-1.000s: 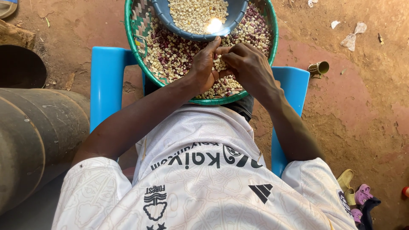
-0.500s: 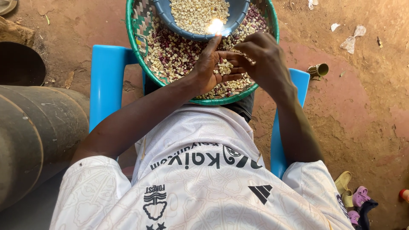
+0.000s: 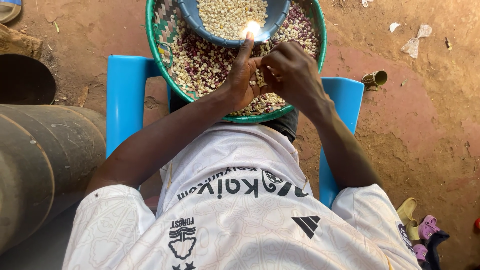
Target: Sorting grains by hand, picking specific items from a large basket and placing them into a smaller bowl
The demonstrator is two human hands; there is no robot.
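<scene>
Hands met over a green-rimmed woven basket (image 3: 159,55) on the person's lap, w/ mixed pale and dark-red beans (image 3: 200,65) inside. Left hand (image 3: 243,70) and right hand (image 3: 290,70) touched, fingers pinched together; can't tell what they gripped. Blue bowl (image 3: 280,15) sat in the basket's far side, holding pale sorted kernels (image 3: 230,15). Blue plastic chair (image 3: 125,95) showed underneath. Small tin cup (image 3: 376,79) lay on the dirt floor (image 3: 430,125), right. Paper scrap (image 3: 415,45) beyond it.

Both forearms reach forward and converge, the left hand (image 3: 243,75) and right hand (image 3: 290,72) touching, fingers curled together.
</scene>
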